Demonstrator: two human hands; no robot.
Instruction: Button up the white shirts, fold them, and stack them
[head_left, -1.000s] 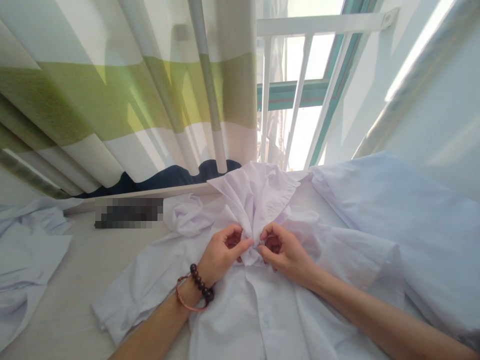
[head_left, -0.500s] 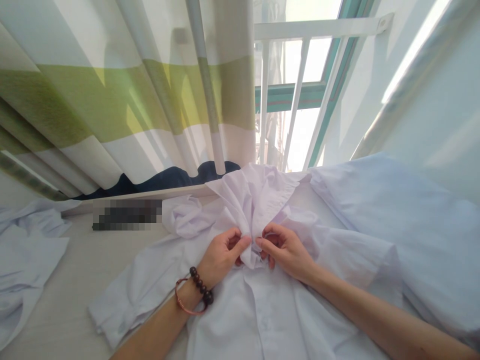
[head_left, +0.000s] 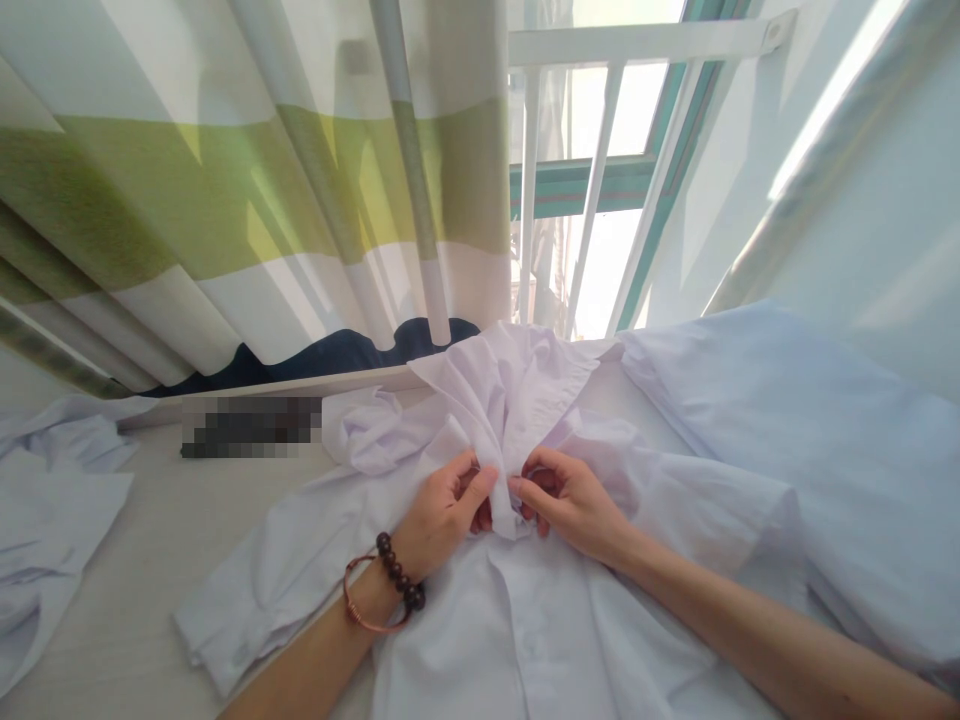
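A white shirt (head_left: 480, 620) lies spread out before me, its upper part gathered into folds in the middle. My left hand (head_left: 454, 495), with dark beads and a copper-coloured bangle at the wrist, pinches the bunched cloth from the left between thumb and fingers. From the right, my right hand (head_left: 559, 490) is closed on the same gathered fabric, thumb against fingers. The two hands are a small gap apart. Some fingertips are hidden behind the folds. One sleeve (head_left: 255, 580) stretches out to the lower left, with a cuff at its end.
More white cloth lies at the far left (head_left: 52, 540) and on the right (head_left: 825, 440). A blurred-out dark object (head_left: 251, 428) rests on the pale surface (head_left: 150, 620). Behind are a green-and-white curtain (head_left: 225, 190), a white railing (head_left: 637, 42) and a window.
Both hands keep their pinch on the shirt. The left hand has shifted very slightly left, and the cloth between the hands has moved a little. The view has tilted slightly.
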